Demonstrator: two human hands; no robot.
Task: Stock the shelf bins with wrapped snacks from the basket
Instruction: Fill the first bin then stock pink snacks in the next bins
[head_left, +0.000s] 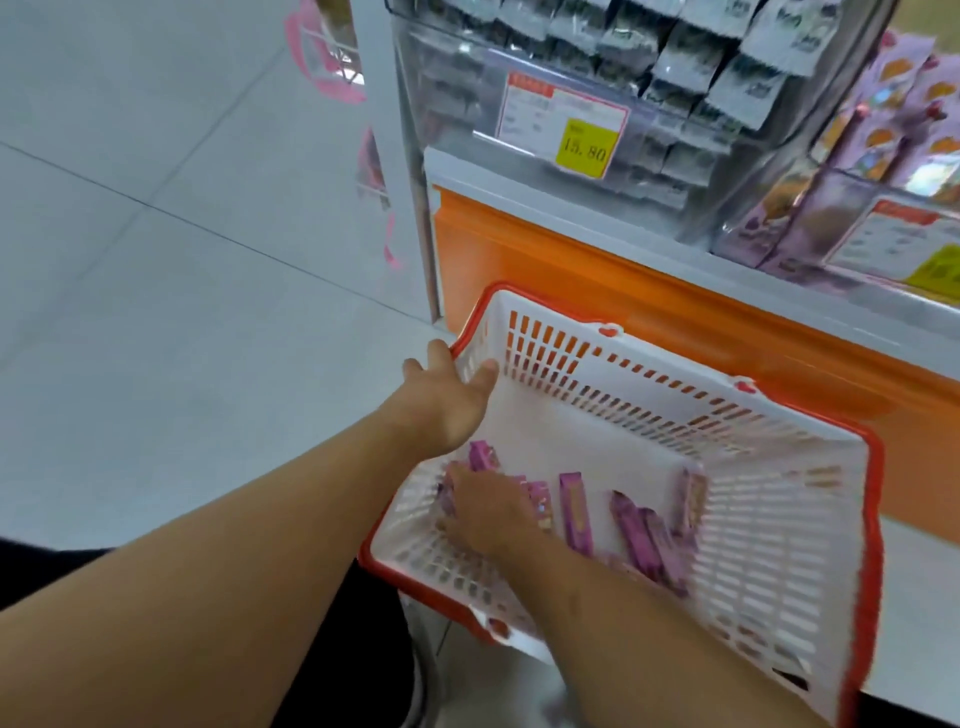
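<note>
A white plastic basket with a red rim sits tilted in front of the shelf. Several purple wrapped snack bars lie on its floor, more of them further right. My left hand grips the basket's left rim, thumb inside the wall. My right hand is down inside the basket, its fingers closed over a few purple bars at the left end. A clear shelf bin at the upper right holds matching purple packs.
A clear bin of grey wrapped packs with a yellow price tag stands above the orange shelf base. Pale tiled floor spreads to the left. A pink wire rack is at the top.
</note>
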